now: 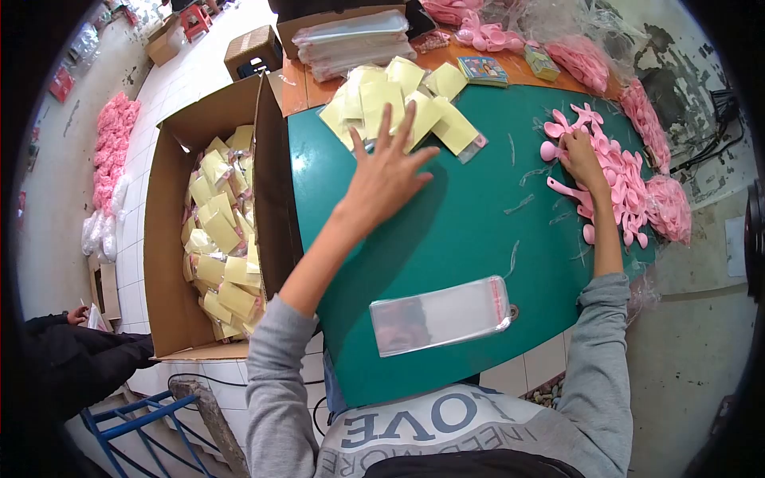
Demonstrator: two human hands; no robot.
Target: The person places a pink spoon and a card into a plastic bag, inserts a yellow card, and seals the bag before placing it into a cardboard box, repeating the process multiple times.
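My left hand (pixel 386 171) is spread open over the green table (pixel 462 215), just below a heap of yellow cards in clear packets (pixel 381 103). At the right, my right hand (pixel 580 155) reaches into a pile of pink plastic spoons (pixel 629 187). Its fingers are closed together at the upper left of the pile, by a spoon's round bowl; what they grip is too small to make out. A stack of clear plastic bags (pixel 442 315) lies flat near the front edge, apart from both hands.
A cardboard box (pixel 175 319) full of yellow-card packets stands left of the table. More clear bags (pixel 351 44), small colourful cards (pixel 482 70) and bagged pink pieces (pixel 578 60) lie at the back. A person's dark-clothed legs (pixel 88 350) show at lower left.
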